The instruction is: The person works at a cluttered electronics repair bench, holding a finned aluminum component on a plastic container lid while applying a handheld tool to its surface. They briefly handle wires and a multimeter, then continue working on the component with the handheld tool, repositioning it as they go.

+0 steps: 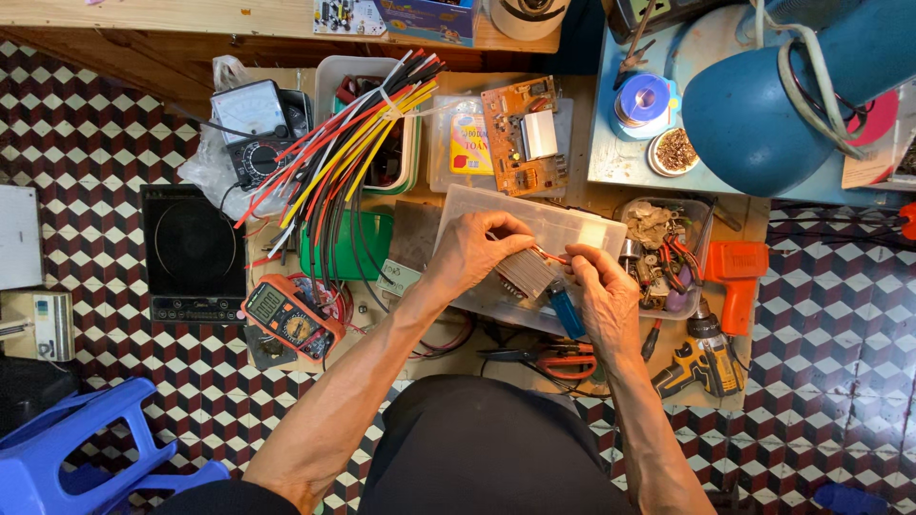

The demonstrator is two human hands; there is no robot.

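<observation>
From the head view, the low wooden bench [754, 215] is crowded nearly to every edge, so the only free room lies in the narrow strip at its near edge and over the checkered tile floor [95, 143] to either side; the left hand [472, 253] and the right hand [603, 291] meet above a clear plastic organiser box [572, 224] at the bench's middle; the left hand's fingers are curled tight around a ribbed grey metal heat sink [525, 274], held just above the box; the right hand's fingers are pinched narrow on thin red wires [551, 256] at the block's upper corner, and a blue-handled tool [566, 313] shows under that palm, though whether it is gripped cannot be told; a stiff bundle of red, yellow, black and white sleeved cables [343, 157] fans over the left side, hemming that flank; an orange multimeter [289, 319] sits at the near-left corner; an orange circuit board [525, 133] lies flat beyond the box; a rounded blue lamp shade [754, 114] looms over the far right; an orange glue gun [735, 281] and a yellow drill [701, 358] crowd the right edge.
</observation>
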